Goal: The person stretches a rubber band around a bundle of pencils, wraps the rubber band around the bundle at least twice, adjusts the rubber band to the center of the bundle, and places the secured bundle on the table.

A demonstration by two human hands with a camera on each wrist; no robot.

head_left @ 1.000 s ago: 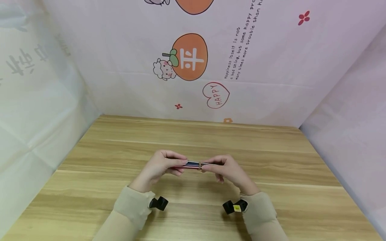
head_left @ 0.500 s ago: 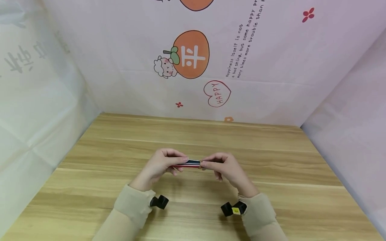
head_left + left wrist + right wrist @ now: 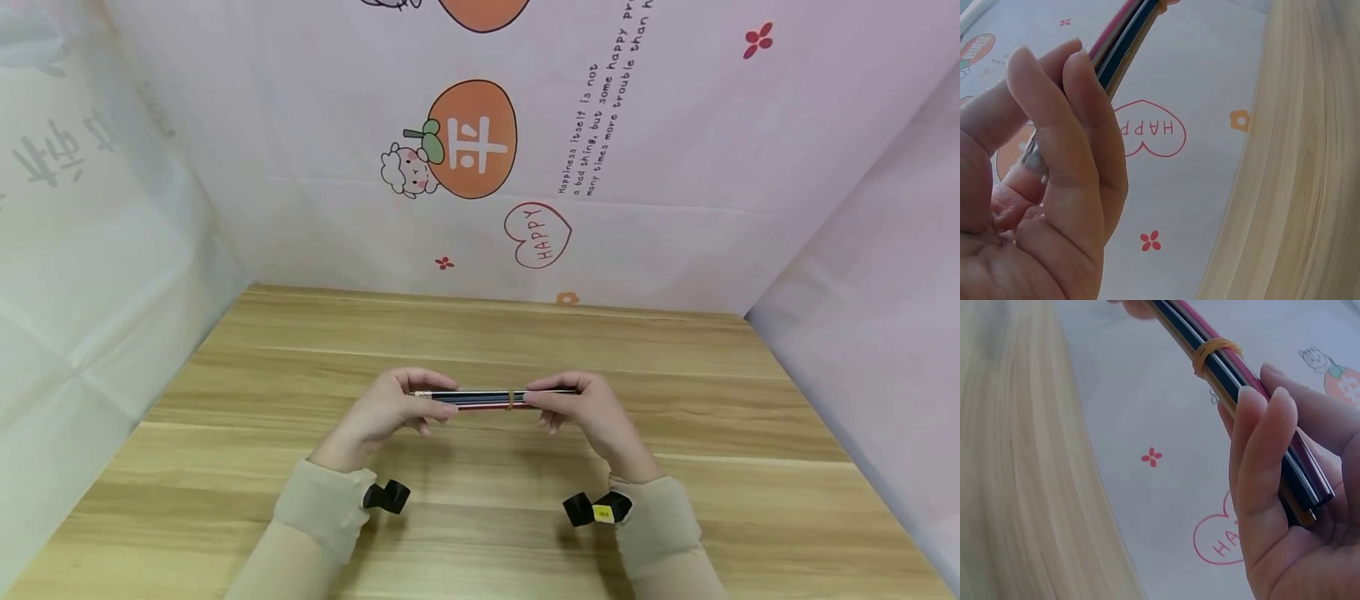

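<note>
A bundle of several pencils (image 3: 480,399), dark, red and blue-striped, is held level above the table between both hands. A tan rubber band (image 3: 1216,352) is wound round it, just left of the right fingertips in the head view. My left hand (image 3: 380,419) grips the left end, thumb in front and fingers behind; a metal ferrule shows there. My right hand (image 3: 594,414) pinches the other end close beside the band. In the right wrist view the blunt pencil ends (image 3: 1316,503) reach toward the palm. Fingers hide part of the left end in the left wrist view.
The wooden table (image 3: 480,533) lies under both hands. A white printed cloth (image 3: 330,233) stands behind it and along both sides. Black wrist cameras (image 3: 388,497) sit on beige wrist cuffs (image 3: 322,507).
The pencil bundle has turned about its length, showing different coloured sides. Both hands have moved slightly apart, and more of the pencils and the rubber band now shows between them.
</note>
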